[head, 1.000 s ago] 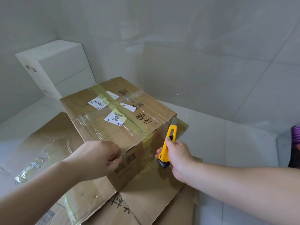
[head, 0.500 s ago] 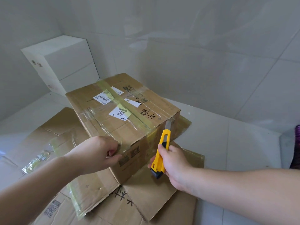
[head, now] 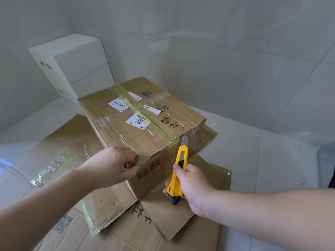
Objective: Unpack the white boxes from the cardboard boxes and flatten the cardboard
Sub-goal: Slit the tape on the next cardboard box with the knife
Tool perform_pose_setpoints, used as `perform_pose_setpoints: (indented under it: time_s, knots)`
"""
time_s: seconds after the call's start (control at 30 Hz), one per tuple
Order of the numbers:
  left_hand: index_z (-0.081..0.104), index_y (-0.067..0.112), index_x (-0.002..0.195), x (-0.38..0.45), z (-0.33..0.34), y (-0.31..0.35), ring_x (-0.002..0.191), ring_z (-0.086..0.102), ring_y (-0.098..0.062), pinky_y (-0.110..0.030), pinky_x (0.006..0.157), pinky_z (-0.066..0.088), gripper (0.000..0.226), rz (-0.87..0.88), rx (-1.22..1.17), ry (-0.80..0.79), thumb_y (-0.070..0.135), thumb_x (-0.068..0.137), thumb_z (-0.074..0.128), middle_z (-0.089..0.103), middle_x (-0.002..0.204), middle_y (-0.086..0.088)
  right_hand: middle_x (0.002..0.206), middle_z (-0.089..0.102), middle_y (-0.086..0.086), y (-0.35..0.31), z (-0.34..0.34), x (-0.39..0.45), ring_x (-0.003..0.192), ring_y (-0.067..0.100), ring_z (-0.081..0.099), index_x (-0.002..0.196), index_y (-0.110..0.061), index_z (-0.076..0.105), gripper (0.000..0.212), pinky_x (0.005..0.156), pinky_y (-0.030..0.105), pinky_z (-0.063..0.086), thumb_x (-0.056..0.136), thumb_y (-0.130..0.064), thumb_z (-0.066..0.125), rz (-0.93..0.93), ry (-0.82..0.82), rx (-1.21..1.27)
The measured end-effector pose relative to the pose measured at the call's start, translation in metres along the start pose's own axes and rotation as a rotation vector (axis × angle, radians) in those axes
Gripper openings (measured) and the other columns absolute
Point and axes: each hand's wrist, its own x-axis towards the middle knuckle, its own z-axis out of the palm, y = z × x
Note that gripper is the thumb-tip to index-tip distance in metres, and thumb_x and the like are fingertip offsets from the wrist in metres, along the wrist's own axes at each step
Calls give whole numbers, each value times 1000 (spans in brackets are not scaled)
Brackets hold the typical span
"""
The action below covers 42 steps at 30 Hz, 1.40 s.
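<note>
A taped cardboard box (head: 145, 120) with shipping labels stands sealed on flattened cardboard (head: 112, 201) on the floor. My left hand (head: 116, 165) presses against the box's near corner, fingers curled on the taped edge. My right hand (head: 190, 185) grips a yellow utility knife (head: 176, 175); its blade points up and touches the taped seam on the box's near right side. Two white boxes (head: 76, 64) are stacked in the corner behind.
Loose crumpled tape (head: 45, 173) lies on the flat cardboard at left. Tiled walls close in behind and to the left. White floor tiles (head: 262, 156) extend to the right of the cardboard.
My right hand has moved the knife left along the box's side toward the near taped seam. The left hand stays on the box corner.
</note>
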Motion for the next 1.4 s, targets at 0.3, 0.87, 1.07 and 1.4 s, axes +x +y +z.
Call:
perform_pose_setpoints:
  time_s: [0.3, 0.87, 1.07, 1.4]
  knots:
    - [45, 20, 58, 1, -1, 0, 50, 42, -8, -20, 47, 41, 34, 36, -23, 22, 47, 78, 49, 45, 57, 10, 67, 70, 9, 0, 13, -8, 65, 28, 70, 106, -7, 51, 25, 68, 34, 58, 101, -30, 44, 9, -47, -6]
    - [52, 13, 66, -6, -2, -9, 61, 47, -7, -15, 55, 40, 33, -15, -178, 13, 42, 81, 47, 49, 64, 10, 66, 62, 7, -1, 21, -20, 54, 22, 61, 98, -7, 50, 22, 59, 31, 53, 100, -29, 45, 24, -81, -51]
    - [52, 12, 66, -2, -4, -8, 62, 47, -8, -21, 57, 43, 33, -21, -196, 28, 40, 80, 44, 49, 64, 7, 62, 60, 7, -3, 29, -22, 50, 19, 59, 95, -5, 51, 23, 56, 30, 51, 99, -27, 45, -2, -119, -57]
    - [54, 14, 64, -1, -7, -5, 59, 47, -13, -21, 54, 43, 31, -93, -211, 33, 36, 85, 48, 49, 61, 6, 67, 57, 9, 20, 27, -44, 49, 18, 54, 89, -9, 52, 23, 51, 26, 48, 98, -29, 47, 13, -335, -169]
